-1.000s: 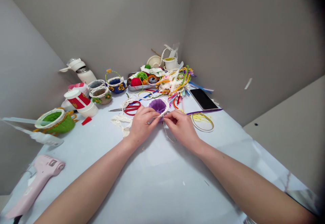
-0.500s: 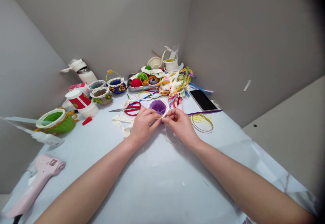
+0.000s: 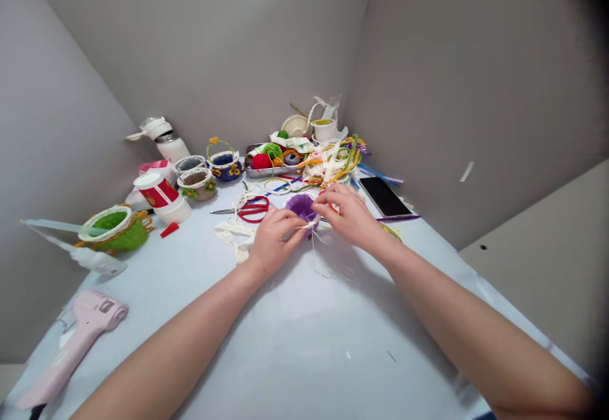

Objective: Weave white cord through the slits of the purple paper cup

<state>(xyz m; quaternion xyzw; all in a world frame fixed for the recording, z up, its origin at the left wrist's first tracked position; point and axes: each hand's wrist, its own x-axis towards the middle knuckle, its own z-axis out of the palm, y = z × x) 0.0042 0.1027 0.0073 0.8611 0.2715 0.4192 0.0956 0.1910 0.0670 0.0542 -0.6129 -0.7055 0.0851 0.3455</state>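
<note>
A small purple basket point(image 3: 301, 205) with a white lace rim stands on the table between my hands. My left hand point(image 3: 276, 237) is closed on its near rim, thumb and fingers pinching the white trim. Over the right side of the rim is my right hand point(image 3: 346, 214), its thumb and forefinger drawn together; whatever lies between them is too small to make out. A thin white thread point(image 3: 314, 261) hangs from the near rim and curls on the table. Red-handled scissors point(image 3: 252, 209) and a strip of white lace point(image 3: 233, 233) lie left of the basket.
At left are a pink glue gun point(image 3: 90, 328), a green basket point(image 3: 124, 235), paper cups point(image 3: 159, 193) and a bottle point(image 3: 170, 146). Decorated baskets point(image 3: 223, 167), a yarn tray point(image 3: 254, 169) and heaped ribbons point(image 3: 333, 163) sit behind. A phone point(image 3: 384, 196) lies right.
My right hand has moved up and right, away from my left fingertips, to the basket's right side. My left hand stays at the rim. The view has shifted slightly.
</note>
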